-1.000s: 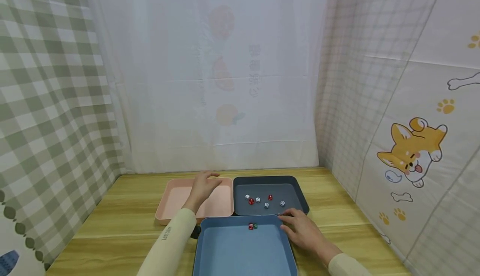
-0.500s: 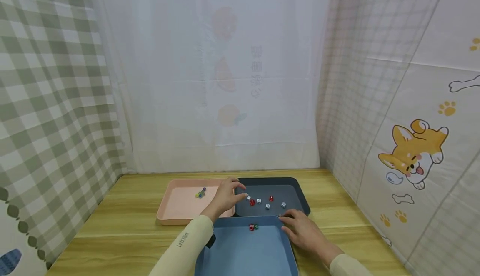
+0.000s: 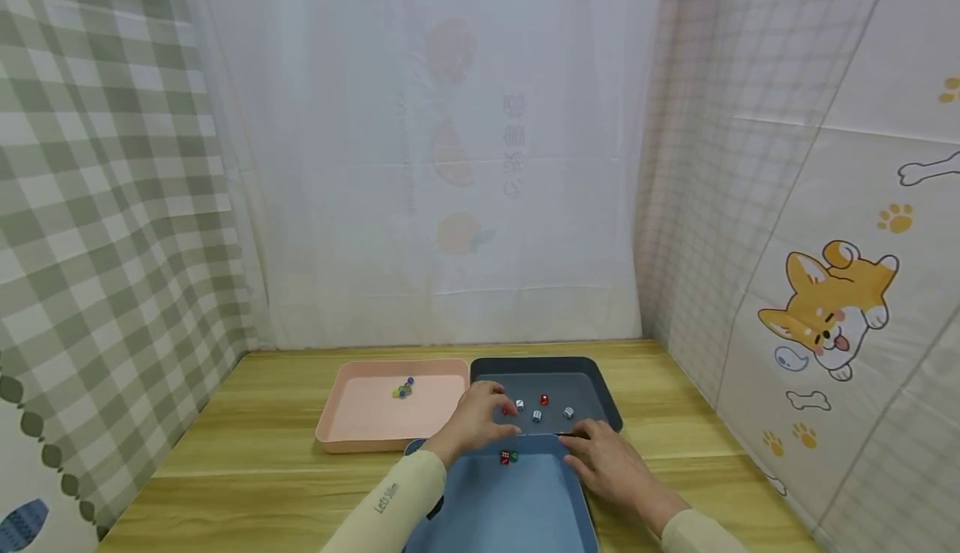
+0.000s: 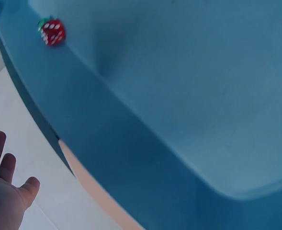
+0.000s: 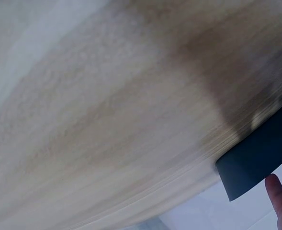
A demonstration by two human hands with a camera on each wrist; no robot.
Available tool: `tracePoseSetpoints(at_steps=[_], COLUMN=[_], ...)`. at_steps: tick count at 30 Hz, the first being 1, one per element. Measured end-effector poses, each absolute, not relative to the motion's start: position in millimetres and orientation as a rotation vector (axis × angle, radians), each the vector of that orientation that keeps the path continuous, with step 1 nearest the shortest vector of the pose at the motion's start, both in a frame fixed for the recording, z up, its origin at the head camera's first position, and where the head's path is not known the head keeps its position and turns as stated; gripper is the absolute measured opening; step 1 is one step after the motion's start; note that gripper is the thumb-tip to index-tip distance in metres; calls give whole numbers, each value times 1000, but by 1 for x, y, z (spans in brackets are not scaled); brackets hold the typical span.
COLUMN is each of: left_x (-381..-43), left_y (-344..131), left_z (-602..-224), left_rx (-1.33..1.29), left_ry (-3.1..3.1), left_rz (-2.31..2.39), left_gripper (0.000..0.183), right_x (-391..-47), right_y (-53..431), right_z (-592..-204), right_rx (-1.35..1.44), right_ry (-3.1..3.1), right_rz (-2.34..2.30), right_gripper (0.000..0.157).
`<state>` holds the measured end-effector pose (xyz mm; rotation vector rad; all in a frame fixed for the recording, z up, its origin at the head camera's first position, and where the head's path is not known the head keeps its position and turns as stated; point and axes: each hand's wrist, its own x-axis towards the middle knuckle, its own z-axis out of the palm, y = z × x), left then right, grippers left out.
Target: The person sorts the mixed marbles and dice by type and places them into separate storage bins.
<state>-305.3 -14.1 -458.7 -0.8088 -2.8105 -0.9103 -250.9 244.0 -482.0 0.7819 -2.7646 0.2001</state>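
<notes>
Left hand (image 3: 477, 419) loose, holding nothing, over the dark tray (image 3: 600, 374); dice (image 3: 537, 415) light, hard, roll-prone, so pinch opposite faces. Right hand (image 3: 611, 461) rests on its near rim, grip unclear.

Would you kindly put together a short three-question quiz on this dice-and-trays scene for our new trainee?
1. True or false: the left hand reaches over the dark grey tray.
2. Which tray holds the small cluster of coloured dice? A) pink tray B) blue tray C) dark grey tray
3. Fill in: the right hand rests at the blue tray's far ____ corner.

Key: 1 true; 2 A; 3 right.
</notes>
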Motion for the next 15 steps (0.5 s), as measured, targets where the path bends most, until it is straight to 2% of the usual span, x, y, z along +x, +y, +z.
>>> tracePoseSetpoints(at_steps=[15], left_x=[-293], left_y=[-12], left_z=[-479], left_rx=[-886], left_ry=[-2854], left_rz=[-601], left_gripper=[17], right_x=[-251], right_y=[245], right_z=[-485], right_rx=[781], right_ry=[-2744], right_rz=[228], right_gripper=[31])
